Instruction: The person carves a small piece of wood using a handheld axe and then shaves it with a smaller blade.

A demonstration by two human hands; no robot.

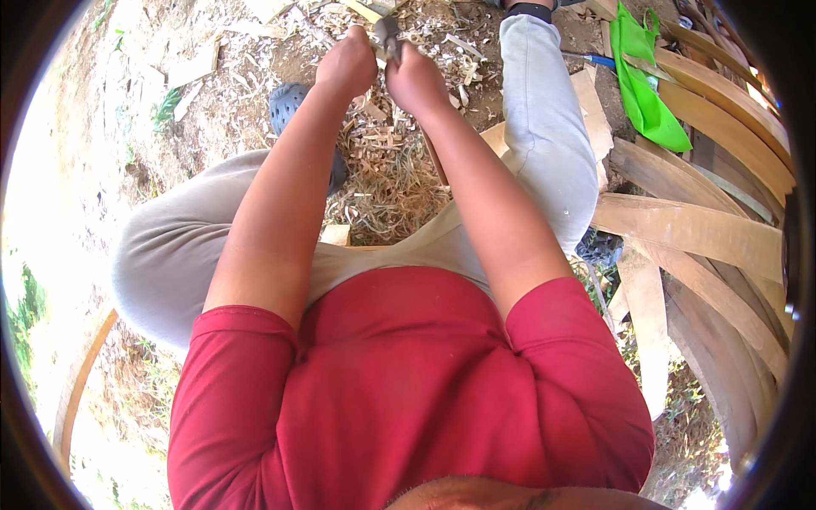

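Observation:
Both my arms reach forward over wood shavings on the ground. My right hand [416,78] is closed on a hand tool with a dark, hammer-like metal head [388,36], which shows just past the fingers. Close beside it, my left hand [347,65] is curled into a closed grip. What lies inside the left fingers is hidden by the back of the hand. A pale yellow strip [364,10] shows beyond the tool head at the top edge, cut off by the picture. A narrow brown piece of wood [435,159] is partly covered by my right forearm.
Long curved planks [697,228] are stacked at the right. A bright green bag [644,81] lies over them at the upper right, beside a blue-handled tool [602,60]. Wood chips [378,149] lie between my bent legs. A dark clog [287,104] is on my left foot.

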